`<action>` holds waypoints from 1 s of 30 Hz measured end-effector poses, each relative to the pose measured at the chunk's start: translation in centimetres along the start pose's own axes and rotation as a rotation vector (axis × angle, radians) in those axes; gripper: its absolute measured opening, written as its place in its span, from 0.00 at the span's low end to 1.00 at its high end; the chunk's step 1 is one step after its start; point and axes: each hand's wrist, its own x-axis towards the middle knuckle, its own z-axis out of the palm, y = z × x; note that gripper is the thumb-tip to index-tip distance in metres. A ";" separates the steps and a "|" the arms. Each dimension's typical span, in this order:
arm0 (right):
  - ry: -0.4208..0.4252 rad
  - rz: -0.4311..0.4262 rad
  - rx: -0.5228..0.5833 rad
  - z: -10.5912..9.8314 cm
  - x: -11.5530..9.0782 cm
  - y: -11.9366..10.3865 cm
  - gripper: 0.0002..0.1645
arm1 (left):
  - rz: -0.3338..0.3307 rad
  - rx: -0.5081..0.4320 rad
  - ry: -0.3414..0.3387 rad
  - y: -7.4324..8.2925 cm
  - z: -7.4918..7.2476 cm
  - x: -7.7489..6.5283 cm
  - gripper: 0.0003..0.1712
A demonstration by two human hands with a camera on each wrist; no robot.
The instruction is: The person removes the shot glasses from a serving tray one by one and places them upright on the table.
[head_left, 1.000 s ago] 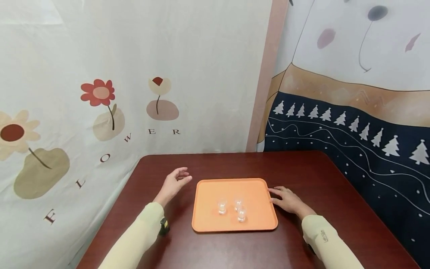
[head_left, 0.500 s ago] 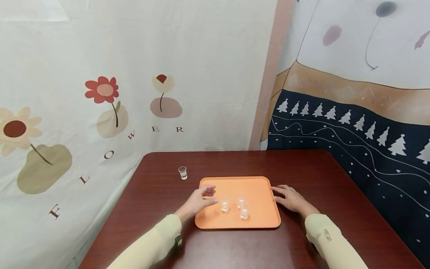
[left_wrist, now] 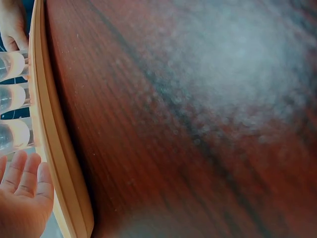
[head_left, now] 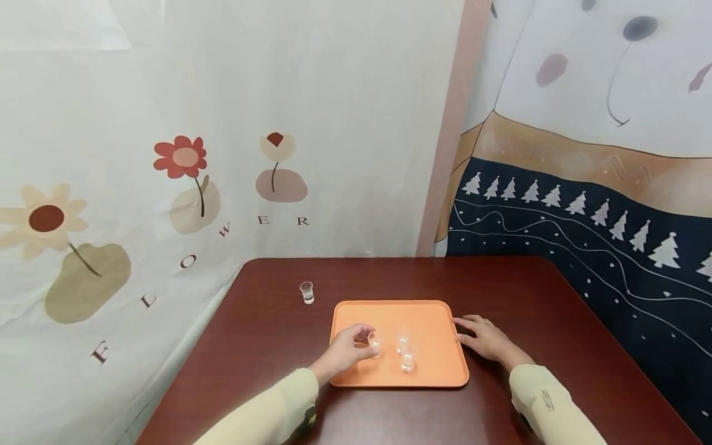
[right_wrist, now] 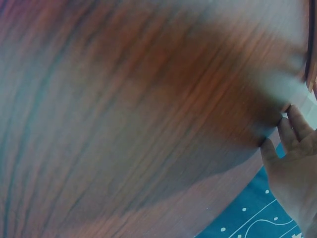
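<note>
Three small clear shot glasses stand on an orange tray [head_left: 434, 321] in the head view. My left hand [head_left: 345, 353] is over the tray's left part, its thumb and fingers at either side of the leftmost shot glass [head_left: 376, 345]. In the left wrist view the fingers of my left hand [left_wrist: 25, 196] look loosely extended beside the nearest glass [left_wrist: 15, 135]; firm contact is not visible. The other two glasses, a rear shot glass [head_left: 403, 341] and a front shot glass [head_left: 408, 361], stand close together. My right hand [head_left: 486, 339] rests with spread fingers against the tray's right edge.
Another shot glass [head_left: 308, 293] stands on the dark red table [head_left: 267, 334], behind and left of the tray. A flower-printed cloth [head_left: 356, 123] hangs beyond the table, and a dark blue cloth with white trees [head_left: 556, 228] hangs at the right.
My left hand has moved right and toward me, from beside the tray to the leftmost glass on it. The shot glass behind the tray has come into sight. My right hand stays at the tray's edge.
</note>
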 end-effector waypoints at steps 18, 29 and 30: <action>0.010 -0.021 0.001 0.4 -0.2 0.0 0.32 | -0.014 -0.002 0.014 -0.2 0.0 -0.2 0.15; -0.005 -0.020 -0.008 0.2 -0.1 -0.1 0.33 | 0.004 0.021 0.116 -0.7 -2.2 0.4 0.18; -0.007 -0.017 -0.006 0.2 -0.1 -0.1 0.33 | 0.006 0.020 0.129 -0.7 -2.5 0.5 0.18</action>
